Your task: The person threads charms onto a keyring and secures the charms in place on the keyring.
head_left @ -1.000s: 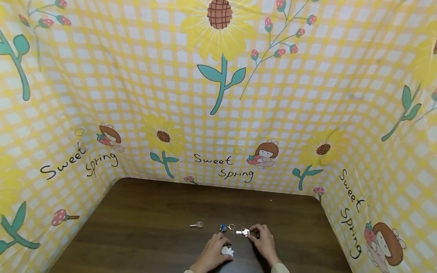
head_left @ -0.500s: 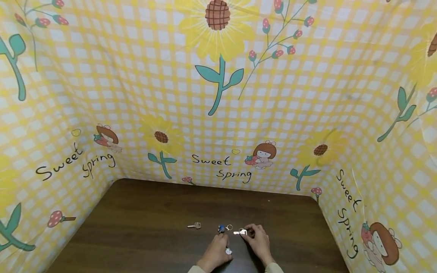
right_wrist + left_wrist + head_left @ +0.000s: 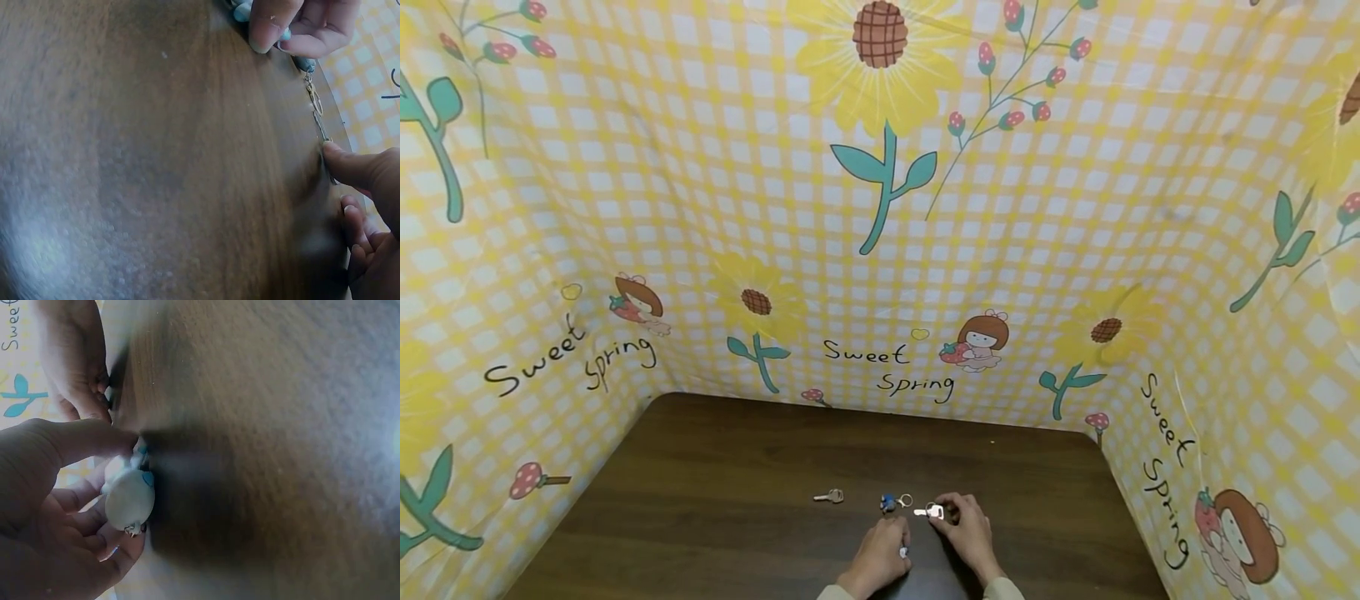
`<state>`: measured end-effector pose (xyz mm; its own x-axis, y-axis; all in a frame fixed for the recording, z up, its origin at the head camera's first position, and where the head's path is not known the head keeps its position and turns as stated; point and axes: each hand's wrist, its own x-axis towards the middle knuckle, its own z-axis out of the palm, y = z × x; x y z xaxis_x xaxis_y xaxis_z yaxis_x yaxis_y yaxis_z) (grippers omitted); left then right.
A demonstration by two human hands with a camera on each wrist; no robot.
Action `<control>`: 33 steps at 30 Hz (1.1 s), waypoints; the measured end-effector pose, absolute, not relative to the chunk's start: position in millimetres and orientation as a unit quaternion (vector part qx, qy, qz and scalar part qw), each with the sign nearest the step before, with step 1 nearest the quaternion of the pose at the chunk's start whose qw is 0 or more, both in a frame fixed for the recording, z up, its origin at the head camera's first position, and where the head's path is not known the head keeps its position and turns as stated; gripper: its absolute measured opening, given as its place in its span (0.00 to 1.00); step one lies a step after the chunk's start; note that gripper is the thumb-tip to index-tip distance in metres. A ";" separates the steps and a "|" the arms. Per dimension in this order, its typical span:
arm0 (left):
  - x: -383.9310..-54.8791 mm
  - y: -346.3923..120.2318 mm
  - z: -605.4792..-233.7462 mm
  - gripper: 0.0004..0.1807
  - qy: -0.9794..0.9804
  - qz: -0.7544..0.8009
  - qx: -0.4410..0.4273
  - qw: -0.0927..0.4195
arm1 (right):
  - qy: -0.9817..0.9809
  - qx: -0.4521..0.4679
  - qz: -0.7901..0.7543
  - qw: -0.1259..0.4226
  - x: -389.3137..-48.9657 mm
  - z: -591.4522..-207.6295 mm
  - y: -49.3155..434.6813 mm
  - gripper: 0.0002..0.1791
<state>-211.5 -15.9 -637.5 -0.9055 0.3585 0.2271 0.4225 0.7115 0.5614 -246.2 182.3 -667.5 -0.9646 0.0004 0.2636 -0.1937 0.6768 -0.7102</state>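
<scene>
A small white figurine point(image 3: 130, 499) with light blue patches is gripped in my left hand point(image 3: 882, 550), close above the wooden table. The thumb lies on one side of it and the curled fingers on the other. In the head view the hand covers most of it. My right hand point(image 3: 972, 532) pinches the head of a silver key point(image 3: 925, 512) between thumb and fingers, low at the table; a ring lies at that end of the key. Between the hands, slightly farther back, lies a blue figure keychain point(image 3: 887, 502) with a metal split ring point(image 3: 906, 501).
Another key point(image 3: 829, 497) lies on the brown table point(image 3: 722, 467), to the left of the blue keychain. A yellow checked cloth point(image 3: 880, 283) printed with flowers encloses the table's back and both sides.
My left hand has turned over the white figurine, so less of it shows. The right hand keeps at the silver key, which barely moves. The head view has shifted slightly.
</scene>
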 end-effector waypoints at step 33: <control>-215.4 -24.3 -632.9 0.19 -0.873 -0.400 -0.270 0.068 | -0.901 0.057 0.408 0.133 -244.4 -668.4 184.3 0.18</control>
<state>-215.4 -24.3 -632.9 -0.8446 0.4172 0.3354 0.5264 0.5336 0.6619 -244.4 184.3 -668.4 -0.9583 0.0049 0.2857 -0.2115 0.6601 -0.7208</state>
